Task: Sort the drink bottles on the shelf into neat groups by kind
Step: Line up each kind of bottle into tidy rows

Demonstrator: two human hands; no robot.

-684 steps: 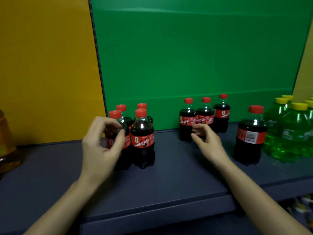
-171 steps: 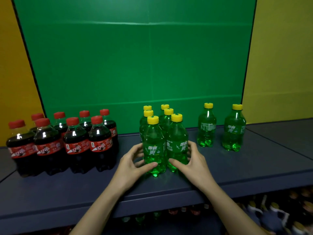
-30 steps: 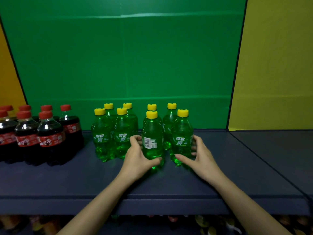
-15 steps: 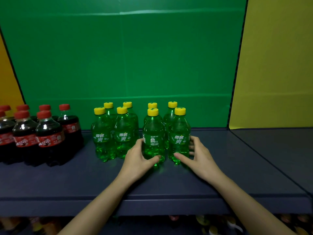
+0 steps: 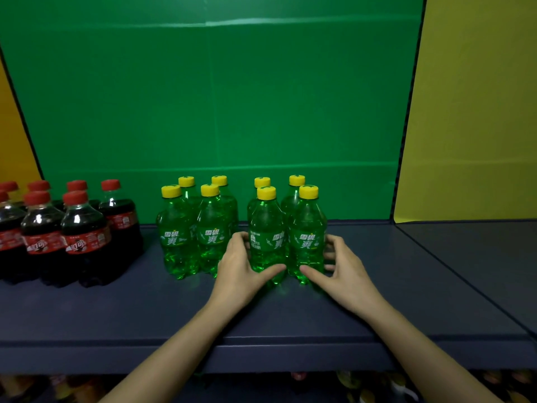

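Standing upright on a flat, matte, dark blue-grey shelf (image 5: 290,315), eight green bottles (image 5: 213,237) are seen at the centre of the frame, split into two tight clusters of four with a narrow gap between them. They are made of clear green plastic, rounded at the shoulder and ridged at the foot, capped in yellow and wrapped in glossy green labels printed in white. At the left of the frame a packed group of cola bottles (image 5: 84,237) of the same shape is set, dark-filled, with red caps and red labels. A smooth green panel (image 5: 218,97) is fixed behind, with a yellow panel (image 5: 479,112) at the right. The cluster nearer the right of the frame is cupped from both sides. The left hand (image 5: 241,271) is curled round its front bottle toward the centre, with the thumb laid low across the front and the fingers wrapped round the side. The right hand (image 5: 345,274) is curled round the other front bottle, thumb at the base and fingers bent against the outer side. Both bare forearms are stretched up from the lower edge.
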